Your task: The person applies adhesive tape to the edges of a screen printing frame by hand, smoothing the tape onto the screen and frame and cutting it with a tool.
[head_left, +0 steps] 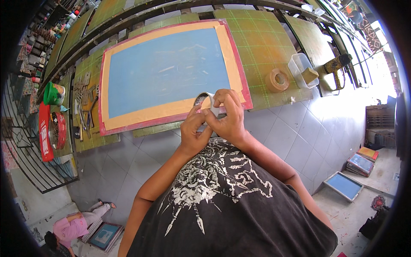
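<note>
A silk-screen frame point(169, 73) lies flat before me, its blue mesh bordered with tan tape and a red edge. Over its near right part, both my hands hold up a small whitish roll of tape point(215, 108). My left hand point(195, 130) is closed, its thumb and fingertips meeting at the roll's near side. The right hand point(227, 113) curls round the roll's right side, index finger bent on top and thumb toward the left hand. Fingers hide part of the roll, and I cannot make out its loose end.
To the right stand a wide tan tape roll point(277, 80), a clear plastic tub point(298, 70) with a block inside, and a heat gun point(337, 64). Metal tools point(85, 111), a green tub point(54, 94) and a red tin point(58, 128) lie left. A person in pink point(70, 229) is low left.
</note>
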